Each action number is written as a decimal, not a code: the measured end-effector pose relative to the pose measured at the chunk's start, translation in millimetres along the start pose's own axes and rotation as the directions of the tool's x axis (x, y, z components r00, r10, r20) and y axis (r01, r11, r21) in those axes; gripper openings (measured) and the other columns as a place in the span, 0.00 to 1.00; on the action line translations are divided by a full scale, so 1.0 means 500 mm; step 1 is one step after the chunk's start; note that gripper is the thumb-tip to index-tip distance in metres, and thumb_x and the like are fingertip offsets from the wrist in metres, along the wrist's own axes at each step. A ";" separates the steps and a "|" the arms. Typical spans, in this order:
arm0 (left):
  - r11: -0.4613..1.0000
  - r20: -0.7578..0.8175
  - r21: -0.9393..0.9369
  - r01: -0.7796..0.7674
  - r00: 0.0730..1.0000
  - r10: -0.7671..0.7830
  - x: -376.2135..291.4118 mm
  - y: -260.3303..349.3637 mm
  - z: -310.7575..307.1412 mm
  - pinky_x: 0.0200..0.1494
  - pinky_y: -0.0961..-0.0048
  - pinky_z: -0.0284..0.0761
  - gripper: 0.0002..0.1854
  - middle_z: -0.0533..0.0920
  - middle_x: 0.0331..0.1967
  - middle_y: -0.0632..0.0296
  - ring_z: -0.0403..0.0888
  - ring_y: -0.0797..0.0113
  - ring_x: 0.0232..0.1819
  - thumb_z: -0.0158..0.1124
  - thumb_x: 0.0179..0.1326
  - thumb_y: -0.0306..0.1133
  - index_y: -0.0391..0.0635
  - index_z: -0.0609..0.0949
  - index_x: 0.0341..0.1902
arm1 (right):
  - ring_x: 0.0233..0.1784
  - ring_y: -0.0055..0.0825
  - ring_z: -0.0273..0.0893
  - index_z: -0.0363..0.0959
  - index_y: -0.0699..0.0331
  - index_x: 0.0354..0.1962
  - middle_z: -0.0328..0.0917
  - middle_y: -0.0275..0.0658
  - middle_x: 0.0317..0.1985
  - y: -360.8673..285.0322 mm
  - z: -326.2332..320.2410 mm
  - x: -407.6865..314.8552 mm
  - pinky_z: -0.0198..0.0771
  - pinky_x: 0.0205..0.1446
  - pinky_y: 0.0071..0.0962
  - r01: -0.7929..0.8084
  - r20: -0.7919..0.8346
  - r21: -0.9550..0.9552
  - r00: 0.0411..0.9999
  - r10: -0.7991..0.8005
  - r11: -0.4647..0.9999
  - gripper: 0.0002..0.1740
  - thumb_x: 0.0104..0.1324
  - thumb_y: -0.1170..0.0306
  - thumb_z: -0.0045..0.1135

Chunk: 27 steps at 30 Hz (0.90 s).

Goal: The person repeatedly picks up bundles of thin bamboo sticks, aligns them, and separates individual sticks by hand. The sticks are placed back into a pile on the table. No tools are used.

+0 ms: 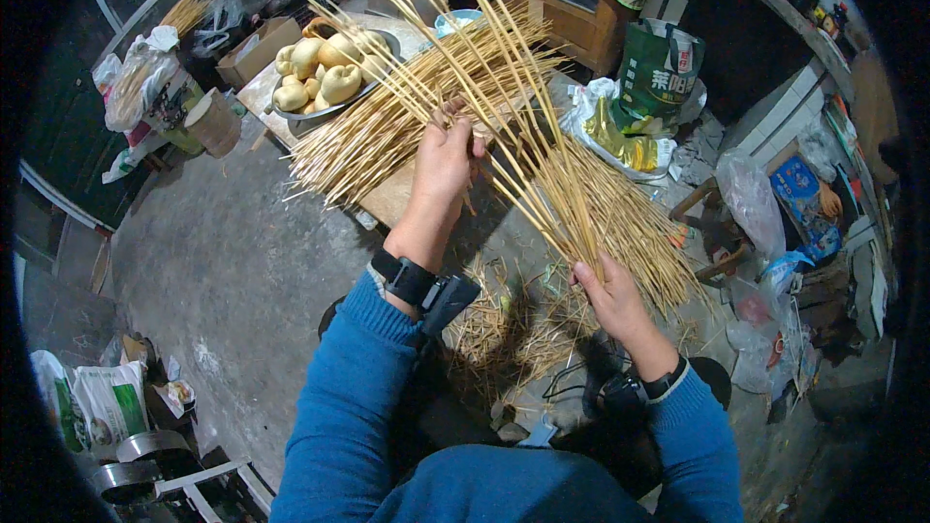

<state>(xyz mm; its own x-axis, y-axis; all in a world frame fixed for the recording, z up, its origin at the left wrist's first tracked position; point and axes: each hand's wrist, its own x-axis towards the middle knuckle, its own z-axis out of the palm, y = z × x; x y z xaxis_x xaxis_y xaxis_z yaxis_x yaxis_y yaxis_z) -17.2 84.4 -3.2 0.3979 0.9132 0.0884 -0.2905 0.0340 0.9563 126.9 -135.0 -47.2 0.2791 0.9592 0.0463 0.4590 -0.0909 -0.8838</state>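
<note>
My right hand [614, 294] grips the lower ends of a loose bunch of long dry straw stalks [541, 131], which fan out upward and away. My left hand [449, 149] is closed around several stalks near the middle of the view, with thin dry leaf bits hanging at the fingers. Behind it, a thick pile of straw stalks [363, 145] lies across a low wooden table [389, 196]. A second spread of stalks [632, 211] lies to the right, beyond my right hand. Broken straw scraps [508, 327] cover the floor below my hands.
A metal basin [320, 112] of pale gourd-like produce [340, 83] stands on the table's left part. A green bag [657, 73] and a white plastic bag [585, 105] stand at the right, near a wooden cabinet [574, 29]. Plastic bags [752, 211] and clutter line the right side; metal pots [127, 476] sit lower left.
</note>
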 end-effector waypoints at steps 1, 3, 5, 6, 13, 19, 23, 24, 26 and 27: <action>1.000 0.010 -0.007 0.021 1.000 -0.021 0.001 0.002 -0.003 0.18 0.83 0.57 0.10 0.69 0.19 0.70 0.63 0.80 0.17 0.47 0.67 0.34 0.44 0.72 0.48 | 0.37 0.36 0.76 0.69 0.70 0.47 0.77 0.44 0.31 0.000 0.000 0.001 0.69 0.44 0.32 0.016 -0.003 -0.023 1.000 -0.016 1.000 0.19 0.70 0.61 0.46; 0.998 0.056 -0.056 -0.026 0.998 0.030 0.006 0.005 -0.009 0.17 0.83 0.56 0.08 0.69 0.19 0.71 0.61 0.81 0.16 0.49 0.68 0.35 0.46 0.73 0.43 | 0.37 0.36 0.76 0.69 0.70 0.46 0.77 0.44 0.31 0.001 0.000 0.002 0.68 0.45 0.32 0.023 0.009 -0.039 1.000 -0.023 0.999 0.18 0.70 0.62 0.45; 0.999 -0.007 -0.043 -0.033 0.999 0.033 0.011 0.004 -0.013 0.18 0.82 0.58 0.06 0.70 0.18 0.71 0.63 0.81 0.16 0.51 0.68 0.32 0.44 0.73 0.39 | 0.36 0.35 0.76 0.69 0.70 0.46 0.77 0.44 0.30 0.002 0.001 0.000 0.69 0.44 0.31 0.051 0.018 -0.053 0.999 -0.050 0.997 0.18 0.70 0.62 0.46; 1.000 -0.033 -0.007 -0.020 0.999 0.020 0.013 0.001 -0.014 0.19 0.82 0.59 0.05 0.70 0.18 0.71 0.63 0.81 0.16 0.51 0.68 0.32 0.44 0.73 0.38 | 0.36 0.34 0.76 0.69 0.70 0.46 0.77 0.43 0.29 0.003 0.002 -0.001 0.69 0.44 0.31 0.058 0.025 -0.060 0.998 -0.056 0.997 0.18 0.70 0.62 0.46; 0.967 -0.110 0.234 -0.101 0.986 0.129 -0.002 -0.019 -0.002 0.22 0.79 0.63 0.05 0.71 0.19 0.69 0.66 0.78 0.18 0.50 0.68 0.30 0.41 0.72 0.38 | 0.31 0.29 0.75 0.69 0.70 0.45 0.75 0.41 0.26 0.015 0.008 0.001 0.69 0.38 0.28 -0.073 0.018 0.013 0.997 0.073 0.997 0.18 0.70 0.62 0.46; 0.916 0.415 0.354 -0.190 0.909 0.028 -0.078 -0.026 0.046 0.30 0.78 0.67 0.13 0.72 0.25 0.70 0.68 0.77 0.26 0.46 0.71 0.39 0.42 0.73 0.39 | 0.25 0.20 0.65 0.68 0.65 0.36 0.68 0.31 0.21 0.025 0.002 0.007 0.63 0.31 0.22 -0.162 -0.008 0.131 0.986 0.165 0.978 0.14 0.71 0.61 0.45; 0.974 0.515 0.227 0.003 0.848 -0.122 -0.102 -0.017 0.057 0.25 0.83 0.61 0.14 0.69 0.24 0.73 0.65 0.82 0.25 0.45 0.71 0.43 0.46 0.73 0.39 | 0.24 0.16 0.61 0.65 0.62 0.33 0.66 0.28 0.22 0.029 -0.005 0.013 0.58 0.28 0.19 -0.176 0.002 0.224 0.984 0.180 0.958 0.14 0.72 0.60 0.43; 0.975 0.470 0.212 -0.069 0.882 -0.040 -0.094 -0.014 0.057 0.25 0.83 0.60 0.14 0.69 0.24 0.73 0.64 0.82 0.25 0.46 0.71 0.43 0.46 0.73 0.39 | 0.24 0.17 0.63 0.67 0.63 0.33 0.67 0.30 0.21 0.029 -0.005 0.013 0.60 0.29 0.21 -0.173 -0.007 0.197 0.984 0.178 0.965 0.14 0.71 0.60 0.44; 0.975 0.303 0.213 -0.056 0.953 -0.011 -0.077 -0.008 0.051 0.26 0.82 0.61 0.14 0.69 0.24 0.73 0.64 0.81 0.25 0.47 0.71 0.44 0.45 0.72 0.37 | 0.25 0.21 0.66 0.68 0.65 0.34 0.70 0.34 0.22 0.024 -0.003 0.010 0.63 0.31 0.25 -0.168 -0.018 0.118 0.985 0.172 0.979 0.15 0.70 0.60 0.45; 0.964 0.274 0.245 -0.102 0.961 0.032 -0.060 -0.001 0.042 0.29 0.78 0.69 0.12 0.74 0.23 0.68 0.70 0.78 0.25 0.52 0.68 0.37 0.41 0.74 0.45 | 0.26 0.23 0.68 0.69 0.67 0.35 0.72 0.36 0.23 0.020 -0.001 0.008 0.64 0.32 0.26 -0.167 -0.017 0.065 0.986 0.169 0.984 0.15 0.70 0.61 0.46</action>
<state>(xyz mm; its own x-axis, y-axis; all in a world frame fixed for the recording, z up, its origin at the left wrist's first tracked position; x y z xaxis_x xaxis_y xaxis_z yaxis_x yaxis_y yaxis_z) -10.9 48.4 -0.8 0.6114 0.7678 0.1916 -0.1074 -0.1594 0.9814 133.1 -132.3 -55.8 0.3669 0.9254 -0.0953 0.3500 -0.2322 -0.9075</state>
